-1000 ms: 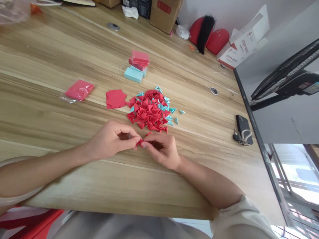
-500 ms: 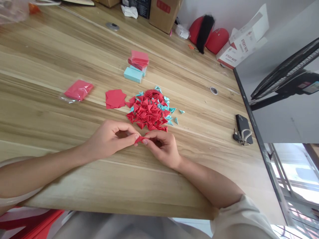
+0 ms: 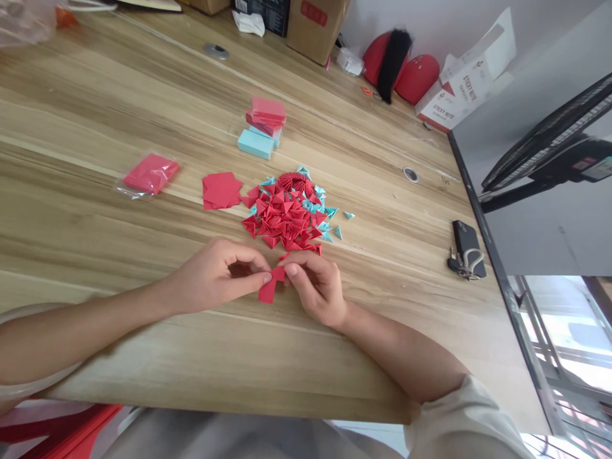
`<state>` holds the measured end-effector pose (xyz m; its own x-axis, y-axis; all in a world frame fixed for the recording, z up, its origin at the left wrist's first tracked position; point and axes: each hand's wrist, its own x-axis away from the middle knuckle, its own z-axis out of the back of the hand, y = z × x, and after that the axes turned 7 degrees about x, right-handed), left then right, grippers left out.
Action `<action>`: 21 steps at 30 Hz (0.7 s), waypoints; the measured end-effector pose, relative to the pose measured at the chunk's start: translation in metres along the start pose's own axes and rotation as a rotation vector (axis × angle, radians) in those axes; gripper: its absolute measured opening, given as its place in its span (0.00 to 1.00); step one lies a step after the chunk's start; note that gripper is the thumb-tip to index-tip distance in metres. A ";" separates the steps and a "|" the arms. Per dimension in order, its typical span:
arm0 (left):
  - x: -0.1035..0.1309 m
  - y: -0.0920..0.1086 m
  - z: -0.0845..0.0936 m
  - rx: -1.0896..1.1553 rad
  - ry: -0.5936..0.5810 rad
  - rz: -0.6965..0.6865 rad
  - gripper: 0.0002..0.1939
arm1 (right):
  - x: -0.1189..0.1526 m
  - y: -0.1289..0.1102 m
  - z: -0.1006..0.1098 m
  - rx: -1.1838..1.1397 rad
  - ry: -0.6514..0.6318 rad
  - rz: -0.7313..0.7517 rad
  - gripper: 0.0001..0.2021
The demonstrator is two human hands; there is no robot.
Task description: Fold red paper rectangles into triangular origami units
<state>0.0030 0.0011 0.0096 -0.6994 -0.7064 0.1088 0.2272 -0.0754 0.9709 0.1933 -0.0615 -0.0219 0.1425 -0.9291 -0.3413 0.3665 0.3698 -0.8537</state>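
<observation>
Between my two hands, just over the table, is a small folded piece of red paper (image 3: 270,287), bent so one arm hangs down. My left hand (image 3: 224,274) pinches it from the left between thumb and index finger. From the right, my right hand (image 3: 315,284) pinches its other end, and its fingers partly cover the paper. Right beyond the hands lies a heap of red folded paper triangles (image 3: 287,217), mixed with light blue triangles (image 3: 325,226). A ring of joined red pieces (image 3: 294,182) rests at the heap's far side.
Loose red paper sheets (image 3: 221,190) lie left of the heap, and a plastic-wrapped red pack (image 3: 152,173) farther left. Behind stand red paper packs (image 3: 268,111) and a light blue pack (image 3: 255,143). Keys (image 3: 466,264) with a black case (image 3: 468,236) lie right, near a fan (image 3: 549,134).
The red paper, earlier a narrow strip between the fingertips, now shows a bent shape with a flap hanging down. My left hand has shifted slightly; the heap has not moved.
</observation>
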 end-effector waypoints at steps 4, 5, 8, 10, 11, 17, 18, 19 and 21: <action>-0.003 -0.001 0.003 0.169 0.039 0.055 0.11 | 0.006 0.002 -0.002 0.091 0.073 0.177 0.10; -0.004 -0.001 0.004 0.191 0.059 0.057 0.12 | 0.006 0.003 -0.003 0.156 0.075 0.248 0.12; -0.006 -0.002 0.005 0.230 0.075 0.062 0.11 | 0.006 0.006 -0.004 0.379 0.043 0.420 0.14; -0.006 -0.002 0.004 0.245 0.047 0.071 0.10 | 0.005 0.007 -0.003 0.474 0.044 0.469 0.13; -0.006 -0.003 0.003 0.248 0.034 0.079 0.10 | 0.004 0.008 -0.003 0.487 0.055 0.487 0.11; -0.006 -0.003 0.001 0.231 0.041 0.131 0.10 | 0.001 0.002 0.000 0.371 0.085 0.480 0.07; -0.006 -0.003 0.001 0.231 0.034 0.140 0.10 | 0.001 0.000 0.000 0.349 0.092 0.459 0.06; -0.006 -0.002 0.002 0.231 0.022 0.150 0.10 | 0.000 -0.002 0.000 0.326 0.100 0.437 0.06; -0.006 -0.002 0.002 0.223 0.003 0.171 0.10 | -0.001 -0.004 0.000 0.293 0.108 0.401 0.05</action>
<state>0.0054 0.0070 0.0077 -0.6614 -0.6980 0.2745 0.1866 0.2013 0.9616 0.1913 -0.0618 -0.0181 0.2350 -0.7027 -0.6716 0.5472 0.6667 -0.5061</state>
